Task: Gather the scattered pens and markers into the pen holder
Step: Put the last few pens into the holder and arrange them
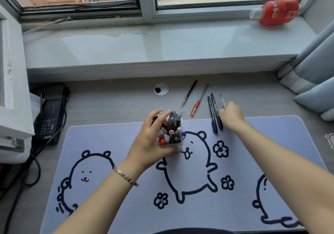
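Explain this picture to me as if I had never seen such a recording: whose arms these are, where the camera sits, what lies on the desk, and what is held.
There is no machine here. A person wears a camera on the head, so you look down along their own two arms. The left hand grips a white pen holder crammed with pens, standing on a lilac desk mat printed with bears. The right hand reaches to the loose pens behind the mat and closes on a thin clear pen. Still lying loose: two black markers, a red pen and a black pencil. A red bottle lies on the windowsill.
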`<state>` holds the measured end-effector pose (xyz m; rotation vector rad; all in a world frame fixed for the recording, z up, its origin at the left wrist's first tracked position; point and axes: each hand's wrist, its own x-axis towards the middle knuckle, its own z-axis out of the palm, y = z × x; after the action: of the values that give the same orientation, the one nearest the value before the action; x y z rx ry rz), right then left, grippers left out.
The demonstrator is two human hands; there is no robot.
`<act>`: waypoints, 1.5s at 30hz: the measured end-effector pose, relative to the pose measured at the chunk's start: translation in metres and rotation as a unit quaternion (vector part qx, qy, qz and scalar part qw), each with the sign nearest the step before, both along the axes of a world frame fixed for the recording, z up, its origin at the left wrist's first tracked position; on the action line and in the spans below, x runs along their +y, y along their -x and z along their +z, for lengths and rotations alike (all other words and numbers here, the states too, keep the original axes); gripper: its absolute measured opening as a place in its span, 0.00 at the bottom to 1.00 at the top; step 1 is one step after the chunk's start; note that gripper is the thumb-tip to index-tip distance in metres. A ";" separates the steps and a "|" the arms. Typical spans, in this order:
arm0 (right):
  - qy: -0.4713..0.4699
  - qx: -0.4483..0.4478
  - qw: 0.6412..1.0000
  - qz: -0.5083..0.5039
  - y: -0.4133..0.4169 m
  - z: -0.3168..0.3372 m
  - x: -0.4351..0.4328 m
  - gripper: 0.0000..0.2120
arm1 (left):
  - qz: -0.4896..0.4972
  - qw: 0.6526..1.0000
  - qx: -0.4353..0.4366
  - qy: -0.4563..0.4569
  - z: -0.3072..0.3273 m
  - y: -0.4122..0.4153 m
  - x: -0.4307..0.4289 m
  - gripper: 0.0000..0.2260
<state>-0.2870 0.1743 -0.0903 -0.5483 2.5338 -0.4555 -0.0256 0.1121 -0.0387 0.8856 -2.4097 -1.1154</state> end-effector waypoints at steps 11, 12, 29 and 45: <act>0.042 -0.023 0.999 0.017 -0.006 0.014 0.003 0.07 | 0.049 0.991 0.034 0.119 -0.004 0.012 0.006 0.25; 0.077 -0.043 0.996 0.020 -0.009 0.023 0.011 0.06 | 0.053 0.990 0.041 0.124 -0.003 0.012 0.006 0.23; 0.220 -0.120 0.960 0.128 -0.079 0.123 0.087 0.06 | 0.137 0.982 0.116 0.060 0.004 0.029 0.012 0.09; 0.079 0.060 0.947 0.307 -0.125 0.083 -0.012 0.28 | 0.063 0.992 0.092 -0.055 0.005 0.005 0.016 0.20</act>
<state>-0.1620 0.1626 -0.0070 -1.4026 2.2748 -0.3949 -0.0310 0.1282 -0.0339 0.9122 -2.1313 -1.2330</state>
